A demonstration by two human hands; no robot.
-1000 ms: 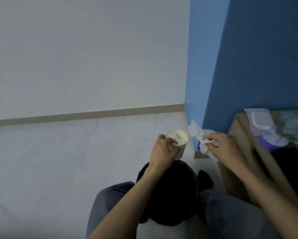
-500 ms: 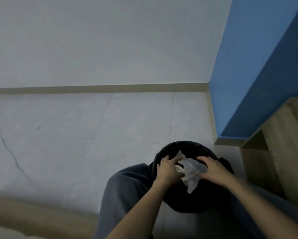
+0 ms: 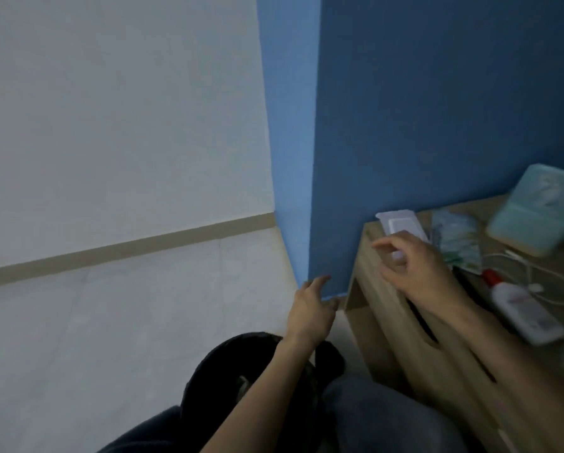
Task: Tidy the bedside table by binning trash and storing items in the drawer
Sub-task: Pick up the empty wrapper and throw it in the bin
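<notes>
A black bin (image 3: 241,384) sits on the floor between my knees, with pale trash showing inside. My left hand (image 3: 310,308) hovers above it, fingers loose and holding nothing. My right hand (image 3: 414,266) is over the left end of the wooden bedside table (image 3: 388,328), fingers spread and empty, just in front of a clear plastic lid (image 3: 401,223). On the tabletop lie a crinkled green-printed packet (image 3: 457,243), a white tube with a red cap (image 3: 519,308), a white cable (image 3: 551,282) and a pale teal pouch (image 3: 532,210).
The blue wall (image 3: 437,109) stands right behind the table and forms a corner at the left. White tiled floor (image 3: 111,322) stretches to the left. My grey trouser legs (image 3: 388,420) flank the bin.
The cup and the tissue have left my hands. Both hands rose from the bin, and the right one moved over to the bedside table. My view swung up and right.
</notes>
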